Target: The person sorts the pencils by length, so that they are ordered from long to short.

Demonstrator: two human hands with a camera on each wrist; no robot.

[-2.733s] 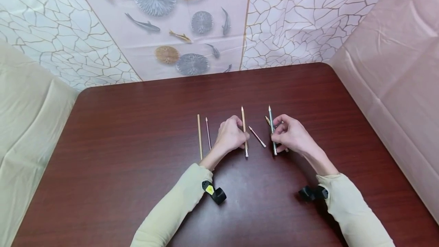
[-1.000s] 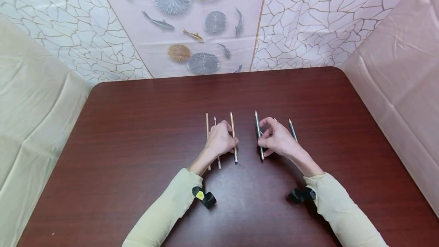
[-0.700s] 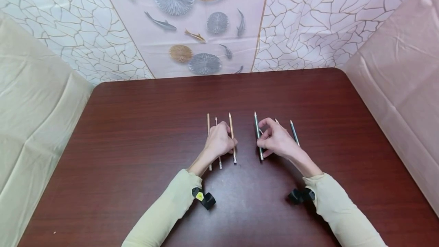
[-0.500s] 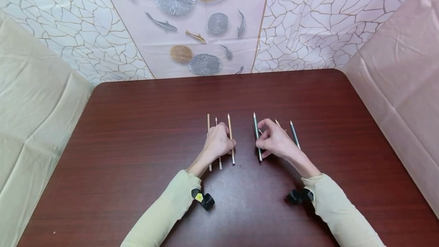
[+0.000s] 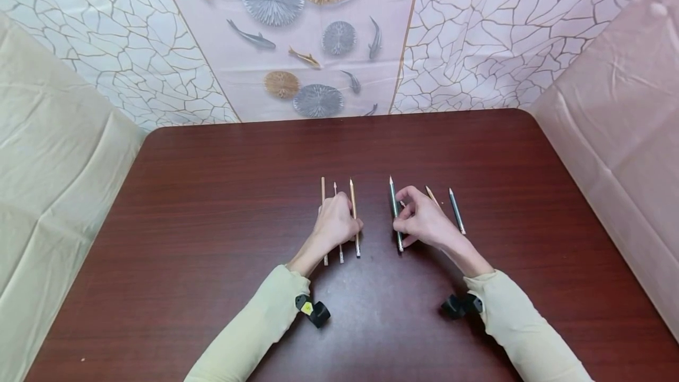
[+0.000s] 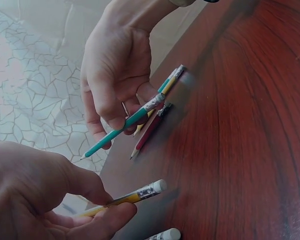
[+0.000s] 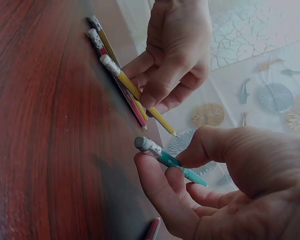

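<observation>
My left hand (image 5: 335, 221) pinches a yellow pencil (image 6: 125, 200) by its eraser half, its tip pointing away to the far side. Opposite it, my right hand (image 5: 427, 223) pinches a green pencil (image 5: 394, 199) between thumb and fingers, also tip away. The two pencils stand nearly parallel with a gap between them. Under and beside the left hand lie another yellow pencil (image 5: 323, 188) and a red pencil (image 7: 140, 117). Near the right hand, a second red pencil (image 6: 149, 132), mostly hidden in the head view, lies with a yellow pencil (image 5: 432, 194) and a green pencil (image 5: 457, 211).
The dark red-brown table (image 5: 223, 205) reaches back to a patterned cloth backdrop (image 5: 318, 34). Pale cloth (image 5: 610, 117) hangs along the right side, and more cloth (image 5: 48, 152) along the left. Black wrist cameras sit at both sleeves.
Both hands have moved left with their pencils, the left one over the lying pencils. My right hand now covers the red pencil that lay between the hands, and uncovers the pencils to its right.
</observation>
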